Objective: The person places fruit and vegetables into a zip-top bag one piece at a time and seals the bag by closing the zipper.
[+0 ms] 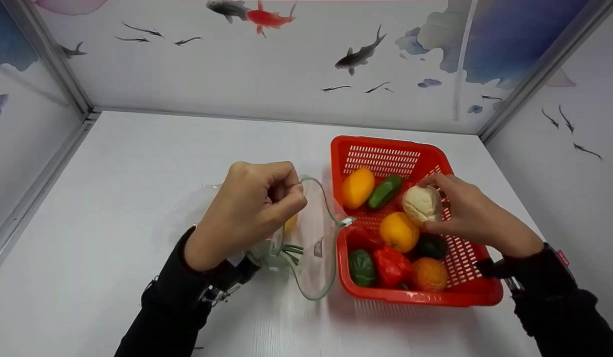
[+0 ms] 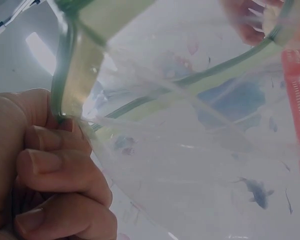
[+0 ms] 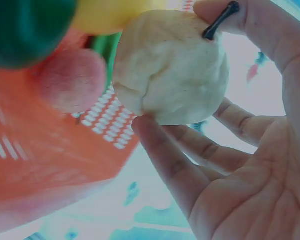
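Observation:
My left hand [image 1: 252, 208] pinches the green-edged rim of a clear plastic bag [image 1: 316, 238], whose mouth gapes toward the basket. In the left wrist view, the bag's green edge [image 2: 190, 80] runs up from my curled fingers. Green stems [image 1: 292, 250] and a bit of something yellow [image 1: 290, 223] show inside the bag. Over the red basket [image 1: 420, 299], my right hand [image 1: 467, 213] holds a cream-coloured pear [image 1: 422, 204] between thumb and fingertips. The right wrist view shows the dark stem [image 3: 221, 21] on that pear.
In the basket lie a yellow oval fruit [image 1: 357, 188], a cucumber [image 1: 386, 192], a yellow-orange fruit [image 1: 399, 231], a red pepper [image 1: 393, 267], an orange [image 1: 429, 274] and several others. Printed panels [image 1: 276, 74] border the white table [image 1: 138, 148] at the back and sides.

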A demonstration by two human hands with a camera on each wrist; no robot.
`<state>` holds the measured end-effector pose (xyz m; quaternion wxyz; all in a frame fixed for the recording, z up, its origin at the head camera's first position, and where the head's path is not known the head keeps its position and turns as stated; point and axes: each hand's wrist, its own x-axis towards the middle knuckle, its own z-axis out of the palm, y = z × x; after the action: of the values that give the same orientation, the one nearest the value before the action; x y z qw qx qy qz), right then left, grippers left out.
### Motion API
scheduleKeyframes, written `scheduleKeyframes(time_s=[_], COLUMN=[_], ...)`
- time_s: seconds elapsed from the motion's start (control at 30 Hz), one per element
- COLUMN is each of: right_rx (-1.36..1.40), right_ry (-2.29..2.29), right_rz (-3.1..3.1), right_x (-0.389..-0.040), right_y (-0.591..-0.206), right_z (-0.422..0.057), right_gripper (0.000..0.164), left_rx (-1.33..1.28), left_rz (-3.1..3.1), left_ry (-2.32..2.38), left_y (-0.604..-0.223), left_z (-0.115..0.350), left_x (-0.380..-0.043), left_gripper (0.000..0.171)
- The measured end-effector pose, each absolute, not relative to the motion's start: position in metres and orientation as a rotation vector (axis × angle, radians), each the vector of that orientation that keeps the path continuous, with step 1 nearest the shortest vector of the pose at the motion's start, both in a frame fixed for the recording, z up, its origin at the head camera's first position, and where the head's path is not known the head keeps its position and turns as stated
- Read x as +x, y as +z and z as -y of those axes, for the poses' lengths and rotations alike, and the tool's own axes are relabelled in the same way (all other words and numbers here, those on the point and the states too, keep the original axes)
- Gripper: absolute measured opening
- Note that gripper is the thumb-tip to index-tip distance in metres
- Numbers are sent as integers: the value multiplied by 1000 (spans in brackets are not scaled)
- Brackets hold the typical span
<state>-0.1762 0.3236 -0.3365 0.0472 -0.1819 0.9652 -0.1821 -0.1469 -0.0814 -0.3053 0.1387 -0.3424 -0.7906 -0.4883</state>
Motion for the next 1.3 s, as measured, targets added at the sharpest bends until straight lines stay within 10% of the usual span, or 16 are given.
scheduleKeyframes(time_s=[1.3], right_rx=[-1338], right_ry=[-716], right_rz=[-2914], right_x=[-96], right_y=[-319], right_z=[-171], right_gripper=[79], left_rx=[-984], left_rz=[2288], left_ry=[-1338], left_y=[-302], left_z=[80], left_x=[-145], left_gripper=[20])
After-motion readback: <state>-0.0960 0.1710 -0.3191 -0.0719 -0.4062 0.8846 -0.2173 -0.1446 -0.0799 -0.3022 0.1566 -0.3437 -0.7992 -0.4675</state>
